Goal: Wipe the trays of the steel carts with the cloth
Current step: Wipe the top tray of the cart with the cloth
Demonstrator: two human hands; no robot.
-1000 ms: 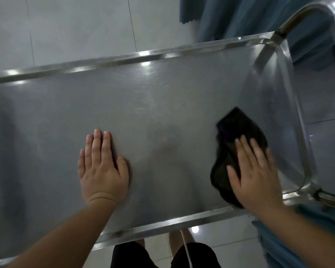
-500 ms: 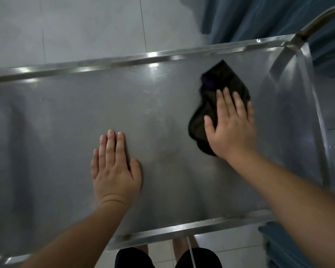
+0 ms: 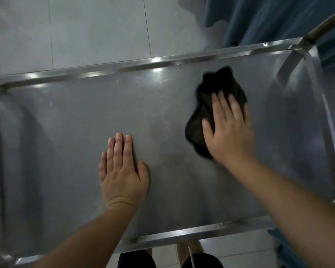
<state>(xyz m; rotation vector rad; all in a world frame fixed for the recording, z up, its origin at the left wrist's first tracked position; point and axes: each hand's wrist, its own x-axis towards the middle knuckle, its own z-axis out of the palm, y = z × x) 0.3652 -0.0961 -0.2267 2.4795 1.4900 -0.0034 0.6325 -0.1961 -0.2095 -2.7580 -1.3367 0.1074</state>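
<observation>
Right of centre the right hand [image 3: 228, 130] presses flat, seemingly gripless, on the blurred dark cloth [image 3: 207, 105], while the left hand [image 3: 122, 169] lies open on the steel tray [image 3: 66, 132].

A steel cart tray [image 3: 70, 120] with a raised rim carried everything, standing on a pale tiled floor [image 3: 97, 29]. A crumpled dark cloth [image 3: 217, 88] lay on the tray toward its far right corner, clear of the rim. The right hand [image 3: 229, 132] pressed flat on the cloth's near part. The left hand [image 3: 122, 171] rested flat on bare steel, left of the cloth and nearer the tray's near rim.
</observation>
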